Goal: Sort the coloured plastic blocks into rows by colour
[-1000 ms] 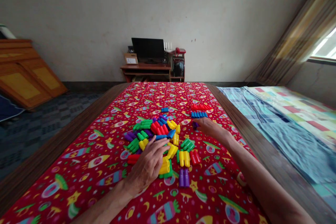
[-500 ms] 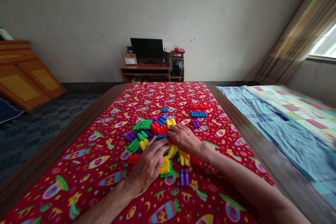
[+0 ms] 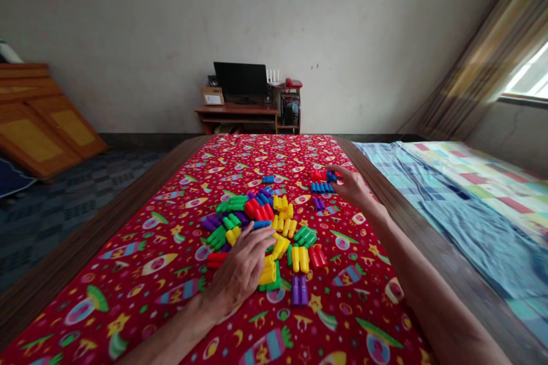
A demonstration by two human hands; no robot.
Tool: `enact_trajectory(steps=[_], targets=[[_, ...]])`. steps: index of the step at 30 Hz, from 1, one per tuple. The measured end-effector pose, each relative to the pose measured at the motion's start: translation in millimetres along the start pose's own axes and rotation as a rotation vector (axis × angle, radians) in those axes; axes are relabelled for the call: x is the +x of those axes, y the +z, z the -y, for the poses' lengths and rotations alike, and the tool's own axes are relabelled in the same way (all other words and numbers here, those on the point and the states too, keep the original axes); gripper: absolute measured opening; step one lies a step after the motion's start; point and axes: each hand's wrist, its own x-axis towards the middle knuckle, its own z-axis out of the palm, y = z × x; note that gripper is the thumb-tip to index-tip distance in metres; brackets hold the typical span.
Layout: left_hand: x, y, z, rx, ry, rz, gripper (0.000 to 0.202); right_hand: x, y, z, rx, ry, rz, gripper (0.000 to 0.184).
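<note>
A heap of coloured plastic blocks (image 3: pixel 261 228) in red, yellow, green, blue and purple lies on a red cloth (image 3: pixel 171 274) printed with rockets. My left hand (image 3: pixel 242 268) rests flat on the heap's near side, fingers stretched over yellow blocks. My right hand (image 3: pixel 351 185) reaches to the far right and pinches a blue block (image 3: pixel 331 176) just above a row of blue blocks (image 3: pixel 323 187). A row of red blocks (image 3: pixel 319 174) lies just beyond that, and a lone purple block (image 3: pixel 318 203) sits nearer me.
The cloth covers a wooden table (image 3: pixel 107 222). A bed with a checked blue sheet (image 3: pixel 462 199) runs along the right. A desk with a monitor (image 3: pixel 241 82) stands at the far wall, and wooden panels (image 3: pixel 38 120) lean at the left.
My right hand left the heap with a blue block and moved to the far right, over the blue row. My left hand has stayed on the heap.
</note>
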Motion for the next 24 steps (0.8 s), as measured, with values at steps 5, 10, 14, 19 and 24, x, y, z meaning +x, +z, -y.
enact_trajectory(steps=[5, 10, 14, 19, 24], targets=[[-0.1, 1.8, 2.0, -0.003, 0.004, -0.017, 0.034, -15.7, 3.5, -59.3, -0.15, 0.2, -0.03, 0.045], [0.4, 1.7, 1.6, 0.011, 0.013, -0.021, 0.032, -25.7, 13.7, -71.8, -0.127, 0.248, 0.06, 0.049], [0.9, -0.3, 0.4, 0.019, 0.02, -0.022, 0.033, -25.8, 14.9, -71.2, -0.075, 0.224, 0.09, 0.051], [0.3, 0.2, 0.9, 0.022, 0.003, -0.004, 0.033, -21.2, 0.1, -66.2, -0.077, 0.218, 0.121, 0.053], [-0.1, 1.6, 1.3, 0.016, 0.019, -0.024, 0.032, -11.7, -4.9, -28.1, 0.034, 0.139, 0.071, 0.034]])
